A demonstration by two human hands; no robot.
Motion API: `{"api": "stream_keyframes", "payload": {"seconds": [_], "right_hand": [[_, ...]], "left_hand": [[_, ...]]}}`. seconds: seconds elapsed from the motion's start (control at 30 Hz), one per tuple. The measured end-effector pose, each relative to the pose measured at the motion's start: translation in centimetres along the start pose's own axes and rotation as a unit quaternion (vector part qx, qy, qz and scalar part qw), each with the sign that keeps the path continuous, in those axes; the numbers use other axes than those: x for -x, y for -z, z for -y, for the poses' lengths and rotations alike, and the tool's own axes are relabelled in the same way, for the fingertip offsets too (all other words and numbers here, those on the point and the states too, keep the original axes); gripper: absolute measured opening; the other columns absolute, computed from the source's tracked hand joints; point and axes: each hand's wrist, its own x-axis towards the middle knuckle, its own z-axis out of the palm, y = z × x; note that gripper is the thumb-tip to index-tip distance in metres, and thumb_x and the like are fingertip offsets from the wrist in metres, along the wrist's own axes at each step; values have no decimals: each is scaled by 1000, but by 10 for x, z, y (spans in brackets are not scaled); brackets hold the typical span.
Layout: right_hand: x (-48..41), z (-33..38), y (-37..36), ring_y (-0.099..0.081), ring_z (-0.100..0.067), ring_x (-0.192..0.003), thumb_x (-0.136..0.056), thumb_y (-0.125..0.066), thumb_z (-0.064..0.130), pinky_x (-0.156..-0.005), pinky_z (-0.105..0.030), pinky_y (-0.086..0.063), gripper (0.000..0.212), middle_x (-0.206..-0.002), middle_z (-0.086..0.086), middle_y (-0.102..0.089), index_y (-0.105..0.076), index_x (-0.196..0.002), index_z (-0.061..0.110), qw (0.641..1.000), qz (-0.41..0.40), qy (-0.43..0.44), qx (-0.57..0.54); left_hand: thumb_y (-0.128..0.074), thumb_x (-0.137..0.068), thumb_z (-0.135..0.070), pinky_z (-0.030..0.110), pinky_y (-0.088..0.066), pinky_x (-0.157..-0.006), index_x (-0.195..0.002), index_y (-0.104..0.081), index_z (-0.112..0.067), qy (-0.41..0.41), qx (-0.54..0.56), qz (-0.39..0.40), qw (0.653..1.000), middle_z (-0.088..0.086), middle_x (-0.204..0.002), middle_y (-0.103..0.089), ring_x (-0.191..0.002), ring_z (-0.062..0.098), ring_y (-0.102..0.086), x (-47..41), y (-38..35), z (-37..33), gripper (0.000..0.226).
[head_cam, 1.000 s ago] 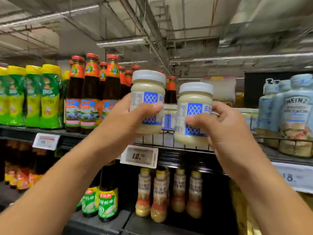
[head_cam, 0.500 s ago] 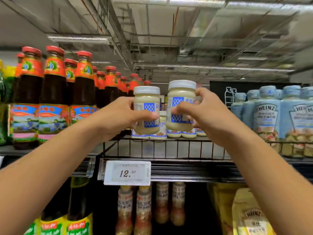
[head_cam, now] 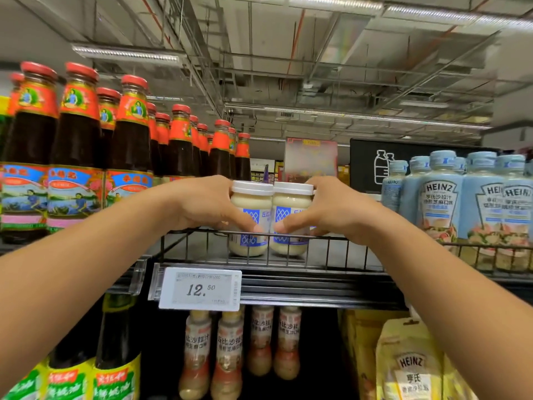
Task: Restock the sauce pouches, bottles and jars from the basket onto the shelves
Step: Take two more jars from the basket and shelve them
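The left jar (head_cam: 251, 202) and right jar (head_cam: 291, 202) are upright, touching, just behind the wire rail (head_cam: 207, 246) at the front edge of the shelf (head_cam: 340, 256), above the price tag (head_cam: 202, 288). Our left hand (head_cam: 202, 203) curls round the left jar, our right hand (head_cam: 331, 209) round the right — thumbs across the labels, other fingers hidden behind. Whether the bases rest on the shelf we cannot tell.

Sides of jars (head_cam: 251, 202) (head_cam: 292, 202) behind hands (head_cam: 202, 206) (head_cam: 334, 210); far poster (head_cam: 311, 157) blurred; price tag (head_cam: 202, 288) small print illegible.
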Motion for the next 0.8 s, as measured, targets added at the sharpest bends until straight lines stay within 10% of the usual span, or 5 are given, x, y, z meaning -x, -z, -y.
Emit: {"api": "stream_keyframes", "payload": {"seconds": [0.23, 0.43, 0.63, 0.8], "right_hand": [[-2, -1, 3, -60, -23, -78, -39, -95, 50, -78, -51, -57, 91, -94, -18, -72, -64, -109, 0, 999, 32, -6, 32], [-2, -8, 17, -66, -19, -109, -50, -83, 58, -85, -40, -60, 111, -126, -5, -62, -38, -149, 33, 998, 37, 12, -46], [-3, -9, 26, -70, -20, -104, -89, -70, 29, -87, -42, -61, 40, -114, -8, -72, -64, -129, 24, 994, 41, 66, -73], [-2, -10, 24, -68, -14, -84, -86, -76, 31, -76, -37, -62, 18, -92, -13, -76, -77, -98, 17, 995, -9, 89, -49]], "left_hand": [[-91, -61, -15, 54, -50, -101, -126, -59, -22, 9, 12, -8, 1000, 7, -114, -73, -112, 27, -67, 0, 0, 3, 73], [-84, -45, -57, 22, -58, -65, -124, -54, -32, -11, 33, -84, 996, 3, -111, -66, -85, 10, -73, 7, 7, -8, 89], [-79, -38, -67, 28, -61, -68, -99, -69, -24, -41, -67, -140, 987, 0, -92, -74, -78, 10, -72, 2, 12, -15, 75], [-75, -81, -40, 20, -56, -72, -105, -73, -34, -77, -97, -82, 989, -15, -101, -74, -90, 0, -70, -1, 19, -6, 24]]}}
